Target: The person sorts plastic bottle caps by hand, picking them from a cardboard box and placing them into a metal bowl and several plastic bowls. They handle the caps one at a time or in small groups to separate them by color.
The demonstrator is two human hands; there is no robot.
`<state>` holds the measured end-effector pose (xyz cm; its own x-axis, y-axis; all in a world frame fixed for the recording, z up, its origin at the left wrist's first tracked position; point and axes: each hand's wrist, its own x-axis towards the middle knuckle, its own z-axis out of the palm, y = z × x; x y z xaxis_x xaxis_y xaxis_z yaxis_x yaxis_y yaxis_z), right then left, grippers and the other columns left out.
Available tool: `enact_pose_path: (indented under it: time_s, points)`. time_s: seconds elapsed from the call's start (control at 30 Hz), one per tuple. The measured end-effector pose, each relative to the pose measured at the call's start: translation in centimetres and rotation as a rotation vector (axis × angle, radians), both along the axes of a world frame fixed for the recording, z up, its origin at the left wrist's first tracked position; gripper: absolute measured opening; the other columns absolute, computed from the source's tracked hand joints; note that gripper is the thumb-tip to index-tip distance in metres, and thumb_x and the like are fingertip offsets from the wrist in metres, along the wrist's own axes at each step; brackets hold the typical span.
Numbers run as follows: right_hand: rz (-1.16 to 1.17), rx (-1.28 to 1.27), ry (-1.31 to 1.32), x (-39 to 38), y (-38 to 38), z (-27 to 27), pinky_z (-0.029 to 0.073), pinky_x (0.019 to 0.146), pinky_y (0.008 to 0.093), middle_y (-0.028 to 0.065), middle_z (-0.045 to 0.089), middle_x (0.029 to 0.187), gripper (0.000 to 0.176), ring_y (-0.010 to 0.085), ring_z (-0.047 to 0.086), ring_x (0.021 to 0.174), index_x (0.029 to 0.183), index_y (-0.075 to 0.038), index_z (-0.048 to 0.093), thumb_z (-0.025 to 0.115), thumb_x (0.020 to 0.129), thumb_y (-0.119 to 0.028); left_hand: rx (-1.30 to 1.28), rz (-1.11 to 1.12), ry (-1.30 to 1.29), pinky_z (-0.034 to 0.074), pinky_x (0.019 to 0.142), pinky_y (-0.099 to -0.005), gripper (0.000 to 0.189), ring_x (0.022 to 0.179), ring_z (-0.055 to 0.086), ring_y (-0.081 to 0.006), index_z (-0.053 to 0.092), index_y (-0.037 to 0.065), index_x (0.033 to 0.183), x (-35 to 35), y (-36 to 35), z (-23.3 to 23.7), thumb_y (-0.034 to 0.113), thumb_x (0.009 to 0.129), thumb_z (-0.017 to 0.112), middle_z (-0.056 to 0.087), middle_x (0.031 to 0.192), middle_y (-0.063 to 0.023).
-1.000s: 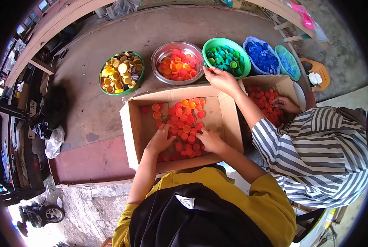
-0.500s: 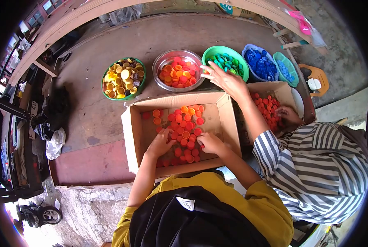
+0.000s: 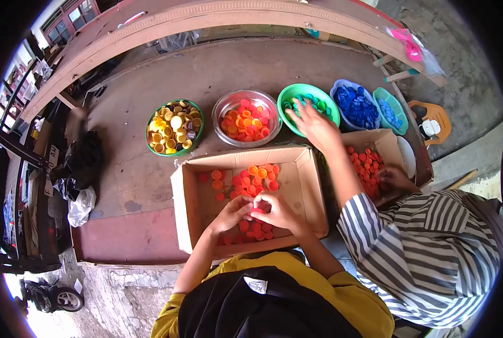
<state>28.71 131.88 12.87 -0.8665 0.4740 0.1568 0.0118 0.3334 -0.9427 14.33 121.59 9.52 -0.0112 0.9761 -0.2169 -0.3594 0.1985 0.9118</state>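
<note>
A cardboard box in front of me holds loose red and orange bottle caps. Over its lower middle, my left hand and my right hand meet with fingers curled, closed around a red bottle cap. Part of that cap is hidden by the fingers, so how much each hand bears cannot be told. Below my hands, more red caps lie in the box. A few caps sit apart toward its left side.
Behind the box stand a green basket of yellow caps, a metal bowl of orange-red caps, a green bowl, and blue bowls. At right, a co-worker's arm reaches over the green bowl; their other hand is in a second box.
My hands have come together from either side of the caps and now hold a red cap between them. The co-worker's hand has moved further over the green bowl. The view has tilted slightly.
</note>
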Motion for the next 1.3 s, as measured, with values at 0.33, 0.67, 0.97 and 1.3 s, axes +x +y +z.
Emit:
enact_pose_path:
  time_s: [0.33, 0.67, 0.97, 1.3]
  points:
    - [0.007, -0.036, -0.072, 0.1, 0.4, -2.5, 0.046, 0.056, 0.0231, 0.0039, 0.059, 0.071, 0.019, 0.0101, 0.059, 0.066, 0.078, -0.002, 0.052, 0.068, 0.069, -0.004, -0.102, 0.051, 0.197, 0.048, 0.066, -0.0249, 0.026, 0.076, 0.056, -0.0108, 0.048, 0.003, 0.104, -0.8, 0.0, -1.1, 0.017, 0.084, 0.058, 0.056, 0.091, -0.0045]
    - [-0.112, 0.066, -0.055, 0.0, 1.5, -2.9, 0.047, 0.064, 0.0266, 0.0086, 0.061, 0.076, 0.017, 0.0173, 0.06, 0.07, 0.081, -0.001, 0.055, 0.065, 0.069, -0.005, 0.216, 0.292, 0.757, 0.049, 0.077, -0.0308, 0.033, 0.089, 0.06, -0.0229, 0.049, -0.002, 0.107, -7.9, 11.4, 8.7, 0.01, 0.079, 0.061, 0.059, 0.098, -0.0159]
    - [-0.141, -0.065, -0.086, 0.3, 2.4, -1.4, 0.047, 0.066, 0.0255, 0.006, 0.06, 0.082, 0.029, 0.0127, 0.059, 0.074, 0.089, -0.001, 0.055, 0.071, 0.067, -0.009, 0.279, 0.363, 0.886, 0.046, 0.079, -0.034, 0.048, 0.096, 0.051, -0.0268, 0.038, 0.001, 0.119, -5.8, 9.6, 7.2, 0.006, 0.077, 0.06, 0.043, 0.108, -0.0164]
    - [-0.269, -0.05, 0.047, -7.2, 11.3, 5.1, 0.052, 0.066, 0.0254, 0.0105, 0.055, 0.11, 0.043, 0.0128, 0.06, 0.081, 0.109, -0.004, 0.05, 0.069, 0.07, -0.003, 0.172, -0.01, 1.238, 0.045, 0.083, -0.0394, 0.041, 0.1, 0.047, -0.0323, 0.049, 0.005, 0.107, -0.8, 0.4, -2.4, 0.009, 0.069, 0.065, 0.046, 0.104, -0.0137]
